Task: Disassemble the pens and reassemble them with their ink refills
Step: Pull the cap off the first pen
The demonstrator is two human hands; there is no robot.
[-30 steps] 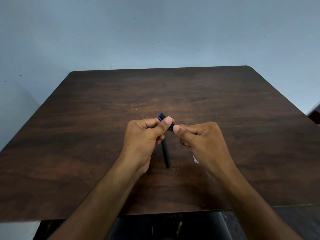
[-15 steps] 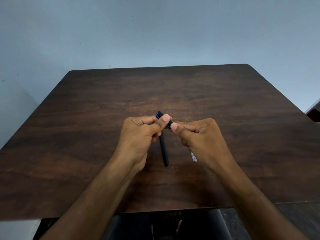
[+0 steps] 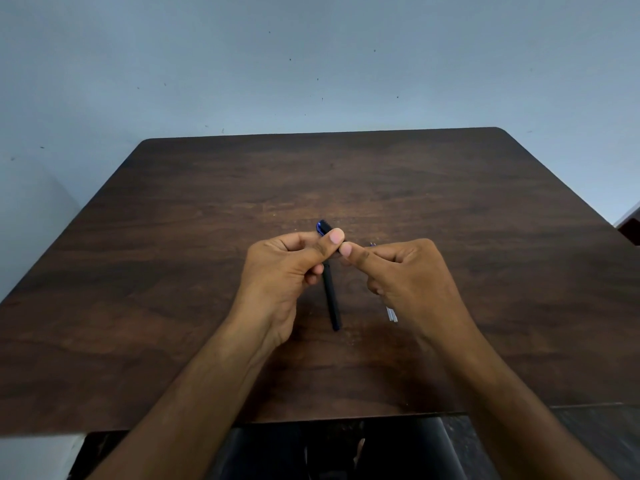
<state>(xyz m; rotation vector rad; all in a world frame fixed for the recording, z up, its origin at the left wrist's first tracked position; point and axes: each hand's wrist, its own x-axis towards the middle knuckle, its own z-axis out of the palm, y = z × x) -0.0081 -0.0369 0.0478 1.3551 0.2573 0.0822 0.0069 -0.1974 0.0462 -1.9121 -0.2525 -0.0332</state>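
My left hand [image 3: 287, 271] and my right hand [image 3: 405, 275] meet above the middle of the dark wooden table [image 3: 173, 271]. Both pinch a short dark pen part with a blue end [image 3: 323, 227], which sticks out past my left thumb. A black pen barrel [image 3: 332, 299] lies on the table between the hands, pointing toward me. Under my right hand lie thin white ink refills [image 3: 392, 314]; only their near ends and a small blue tip [image 3: 372, 244] show. How the held part joins between my fingers is hidden.
A plain blue-grey wall [image 3: 311, 64] rises behind the table's far edge. A dark chair seat [image 3: 332, 452] shows below the near edge. A dark object [image 3: 632, 230] peeks in at the right border.
Both hands stay pinched on the same pen part and have barely shifted. The barrel and refills on the table have not moved.
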